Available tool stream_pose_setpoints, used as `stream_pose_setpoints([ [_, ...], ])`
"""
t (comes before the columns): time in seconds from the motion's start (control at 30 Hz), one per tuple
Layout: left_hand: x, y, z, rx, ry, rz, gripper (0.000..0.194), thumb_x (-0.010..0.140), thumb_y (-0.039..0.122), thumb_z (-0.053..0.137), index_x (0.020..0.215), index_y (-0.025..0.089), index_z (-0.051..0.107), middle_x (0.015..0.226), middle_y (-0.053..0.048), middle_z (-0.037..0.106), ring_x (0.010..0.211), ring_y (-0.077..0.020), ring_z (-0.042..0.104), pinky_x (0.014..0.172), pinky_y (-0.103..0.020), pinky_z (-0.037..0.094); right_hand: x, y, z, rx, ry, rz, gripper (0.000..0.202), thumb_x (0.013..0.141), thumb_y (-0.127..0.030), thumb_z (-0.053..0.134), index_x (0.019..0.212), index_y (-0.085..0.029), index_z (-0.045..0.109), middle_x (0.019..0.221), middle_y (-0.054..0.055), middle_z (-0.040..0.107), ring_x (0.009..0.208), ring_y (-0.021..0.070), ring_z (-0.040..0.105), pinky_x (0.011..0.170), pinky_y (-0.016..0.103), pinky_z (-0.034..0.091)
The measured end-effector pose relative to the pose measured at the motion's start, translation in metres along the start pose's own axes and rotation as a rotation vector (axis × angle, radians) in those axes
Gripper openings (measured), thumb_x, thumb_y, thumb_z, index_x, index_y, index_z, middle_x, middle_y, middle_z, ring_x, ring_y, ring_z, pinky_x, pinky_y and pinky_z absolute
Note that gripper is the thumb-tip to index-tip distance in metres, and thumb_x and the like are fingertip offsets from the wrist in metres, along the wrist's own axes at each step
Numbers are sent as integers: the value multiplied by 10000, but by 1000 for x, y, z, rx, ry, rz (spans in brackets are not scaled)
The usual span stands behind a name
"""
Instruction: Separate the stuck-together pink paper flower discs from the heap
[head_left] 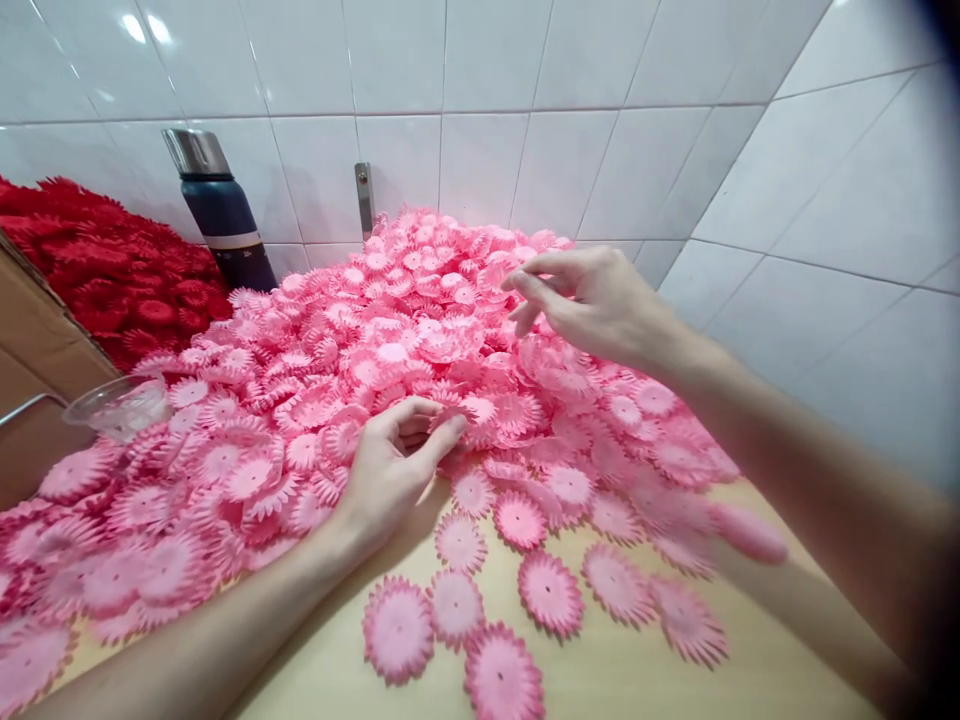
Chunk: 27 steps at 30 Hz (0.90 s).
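Observation:
A big heap of pink fabric flower discs [420, 330] with fringed edges and small centre holes spreads over the table. At the front of the heap, my left hand [401, 455] pinches a pink flower disc [452, 416] between thumb and fingers. Raised above the heap's right side is my right hand [581, 290], its thumb and fingertips drawn together. Whatever may be between those fingertips is too small to make out. Several loose discs, one of them a darker-edged flower disc [550, 594], lie flat on the table below my hands.
Red flower pieces [112, 265] are piled at the left behind a cardboard box [37, 370]. A dark blue bottle [225, 215] leans by the white tiled wall [487, 60]. A clear plastic cup [124, 405] lies beside the box. Bare wooden tabletop [322, 660] shows in front.

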<state>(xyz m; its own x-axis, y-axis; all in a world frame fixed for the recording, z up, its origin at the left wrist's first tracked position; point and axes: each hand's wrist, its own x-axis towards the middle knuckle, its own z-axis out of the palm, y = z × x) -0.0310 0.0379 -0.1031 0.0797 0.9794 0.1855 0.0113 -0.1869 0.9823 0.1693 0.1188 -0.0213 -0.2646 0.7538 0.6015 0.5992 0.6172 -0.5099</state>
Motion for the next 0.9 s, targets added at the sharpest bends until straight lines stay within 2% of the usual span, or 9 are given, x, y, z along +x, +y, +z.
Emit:
stream_pose_setpoints([
  [0.1, 0, 0, -2, 39, 2, -11, 244, 805, 355, 686, 689, 143, 652, 653, -10, 616, 607, -116, 536, 571, -229, 421, -6, -14, 5, 99, -115, -4, 459, 916, -481, 553, 568, -200, 657, 365, -28, 502, 416, 133, 561, 503, 291, 472],
  [0.17, 0, 0, -3, 63, -2, -21, 303, 814, 388, 673, 649, 138, 627, 610, 1, 572, 571, -106, 496, 536, -225, 387, -9, -24, 7, 111, -213, -18, 496, 904, -504, 562, 522, -197, 635, 390, -25, 526, 367, 95, 496, 441, 258, 414],
  [0.23, 0, -1, -3, 79, 5, -24, 367, 821, 416, 660, 595, 142, 569, 564, 21, 506, 530, -91, 440, 501, -219, 348, -12, -33, 9, 99, -326, -77, 424, 904, -425, 592, 556, -192, 654, 479, -18, 601, 395, 83, 495, 428, 243, 394],
  [0.3, 0, -2, -4, 76, 18, -20, 398, 831, 434, 645, 580, 147, 529, 556, 31, 471, 520, -84, 412, 491, -214, 332, -15, -40, 13, 89, -429, -166, 263, 874, -305, 643, 643, -191, 693, 585, -13, 660, 498, 101, 564, 476, 243, 434],
  [0.4, 1, -3, -4, 50, 27, -8, 381, 835, 435, 640, 606, 145, 546, 582, 23, 499, 545, -89, 445, 514, -213, 364, -18, -42, 20, 85, -526, -261, 48, 799, -192, 704, 754, -196, 719, 721, -5, 704, 667, 135, 639, 593, 266, 500],
  [0.5, 2, -4, -4, 10, 52, -5, 338, 816, 424, 670, 647, 139, 601, 595, 21, 536, 542, -88, 471, 499, -202, 384, -19, -39, 25, 60, -524, -267, 86, 771, -112, 694, 775, -196, 712, 765, 3, 712, 707, 148, 651, 616, 279, 512],
  [0.63, 2, -5, -3, -71, 78, -32, 247, 767, 370, 738, 833, 147, 655, 677, 9, 633, 570, -96, 545, 509, -190, 445, -18, -36, 25, 61, -509, -243, 127, 758, -65, 675, 768, -190, 700, 747, -3, 706, 684, 141, 649, 627, 285, 522],
  [0.9, -1, -4, -3, -2, 74, -3, 274, 820, 377, 675, 706, 130, 639, 621, 18, 586, 548, -81, 531, 499, -179, 434, -17, -41, 23, 94, -455, -307, 116, 730, -91, 716, 781, -189, 682, 824, 6, 713, 786, 157, 651, 689, 300, 523],
])
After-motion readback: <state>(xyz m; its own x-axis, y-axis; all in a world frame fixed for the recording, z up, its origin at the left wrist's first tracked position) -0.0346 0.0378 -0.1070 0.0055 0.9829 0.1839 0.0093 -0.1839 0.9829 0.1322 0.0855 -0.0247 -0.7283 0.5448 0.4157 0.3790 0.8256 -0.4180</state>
